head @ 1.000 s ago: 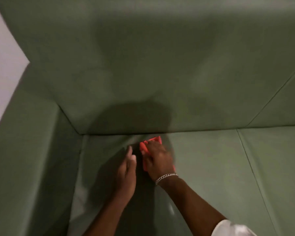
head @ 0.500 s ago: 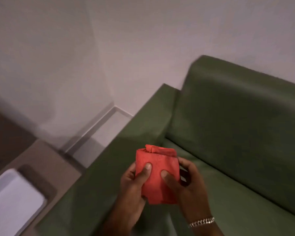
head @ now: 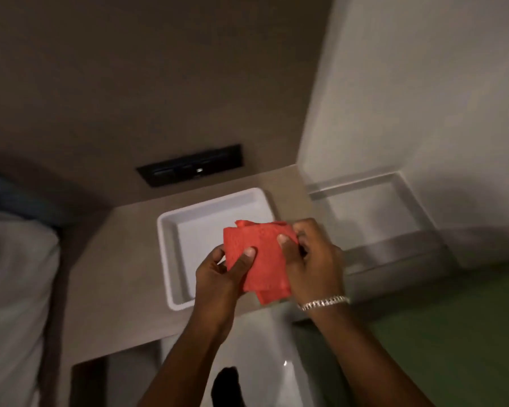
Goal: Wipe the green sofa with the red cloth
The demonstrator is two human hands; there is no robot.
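Two hands are visible, the left hand [head: 218,277] and the right hand [head: 313,259], and between them one red cloth [head: 259,259]. Behind the cloth, one white tray [head: 171,230] lies on one bench [head: 115,274]. One silver bracelet [head: 323,302], one black switch panel [head: 190,165], one green sofa [head: 438,333].

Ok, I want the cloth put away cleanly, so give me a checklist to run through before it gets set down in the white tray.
1. Red cloth held securely: ok, the left hand and right hand each have a grip on it.
2. Cloth folded: ok, folded over, one loose layer hanging below.
3. White tray free of other things: ok where visible; the hands hide part of it.
4. Cloth over the tray: ok, it overlaps the tray's right part in this view.
5. Tray sitting flat on the brown counter: ok.
6. Green sofa wiped all over: cannot tell, only a corner shows.
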